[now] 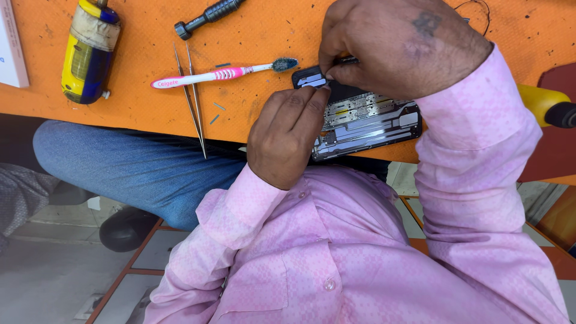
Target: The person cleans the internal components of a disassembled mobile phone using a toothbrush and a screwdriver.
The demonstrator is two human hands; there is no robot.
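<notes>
An opened phone (375, 123), back cover off and metal inner plates showing, lies on the near edge of the orange table (264, 36). My left hand (287, 137) covers its left end and holds it down, with a finger stretched to the phone's top corner. My right hand (396, 45) is curled over the phone's far end. Its fingertips pinch a thin dark tool (348, 60) at the top corner by the camera block (309, 79). The tool's tip is hidden under my fingers. Both arms wear pink sleeves.
A pink and white toothbrush (219, 74) and steel tweezers (193, 99) lie left of the phone. A black tool handle (210, 15) sits at the far edge, a taped yellow and blue bottle (90, 51) far left, a yellow tool (543, 103) right. A jeans leg (132, 168) is below the table.
</notes>
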